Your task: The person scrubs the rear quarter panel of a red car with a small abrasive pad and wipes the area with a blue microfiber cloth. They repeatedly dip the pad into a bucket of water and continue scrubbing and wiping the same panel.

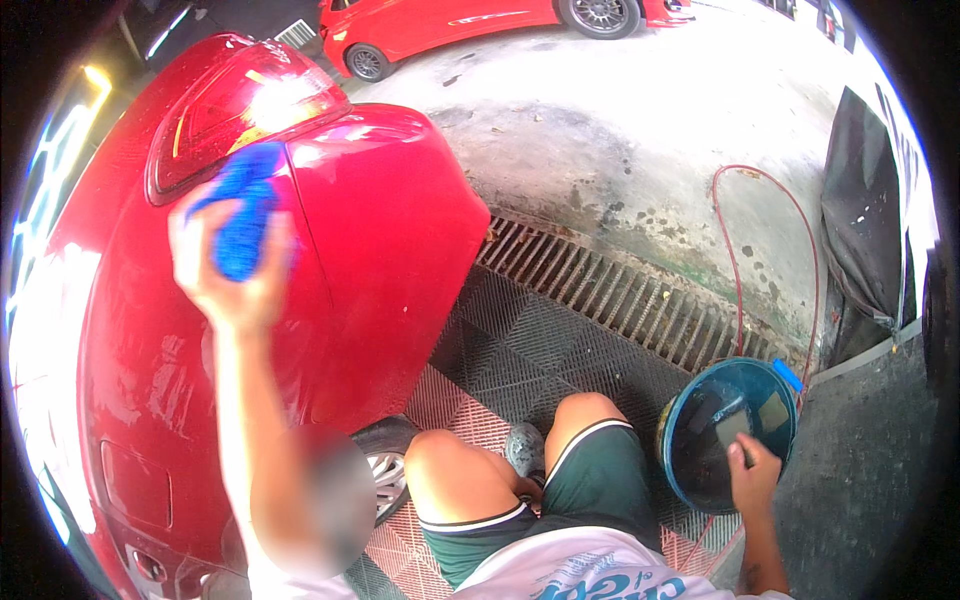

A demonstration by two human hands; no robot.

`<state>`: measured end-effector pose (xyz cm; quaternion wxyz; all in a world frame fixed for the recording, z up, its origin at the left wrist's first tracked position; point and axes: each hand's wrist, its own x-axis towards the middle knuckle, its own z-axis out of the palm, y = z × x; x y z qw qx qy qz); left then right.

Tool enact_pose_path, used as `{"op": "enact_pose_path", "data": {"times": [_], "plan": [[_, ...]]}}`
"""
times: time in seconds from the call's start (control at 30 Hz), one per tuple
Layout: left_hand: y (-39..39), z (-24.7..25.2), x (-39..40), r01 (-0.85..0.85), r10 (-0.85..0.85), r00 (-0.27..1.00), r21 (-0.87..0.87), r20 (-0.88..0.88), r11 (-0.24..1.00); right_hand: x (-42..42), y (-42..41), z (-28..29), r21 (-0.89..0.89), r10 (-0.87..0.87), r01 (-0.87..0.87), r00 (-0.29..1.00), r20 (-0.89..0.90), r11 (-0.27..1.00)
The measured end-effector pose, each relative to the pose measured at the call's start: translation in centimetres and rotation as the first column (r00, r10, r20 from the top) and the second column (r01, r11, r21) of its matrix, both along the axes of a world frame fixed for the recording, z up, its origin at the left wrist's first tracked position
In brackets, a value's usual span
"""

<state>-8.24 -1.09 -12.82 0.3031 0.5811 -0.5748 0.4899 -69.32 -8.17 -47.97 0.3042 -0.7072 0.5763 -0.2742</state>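
Note:
My left hand (232, 262) grips a blue cloth (251, 214) against the red car's rear quarter, just below the red tail light (247, 105). The hand and cloth are slightly blurred. At the right, my right hand (752, 472) pinches a flat greyish-green pad (733, 429) over a round blue-green bucket (670, 465). Dark liquid or a dark bottom shows inside the bucket, with another flat pad (773, 412) and a dark block (703, 414) near its far wall. A small bright blue object (787, 374) sits on the rim.
A metal drain grate (607, 285) crosses the floor beyond black and red floor tiles (517, 337). A red hose (806, 217) loops over the concrete behind the bucket. The car's wheel (386, 472) stands beside my knee. Another red car (465, 37) is parked farther away.

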Motion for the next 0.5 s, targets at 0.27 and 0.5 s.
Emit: {"op": "enact_pose_path", "data": {"times": [0.27,0.5], "plan": [[-10.2,-21.8,-32.5,0.931,-0.396,0.071,-0.082,-0.916,0.357,6.3,-2.4,1.8,0.271,-0.253,-0.375,0.095,0.963,0.887],[-3.9,-28.1,-31.4,0.946,-0.181,0.269,0.225,-0.946,0.232,-2.0,-4.7,-6.1,0.811,-0.634,0.096,0.678,0.371,0.577]]}}
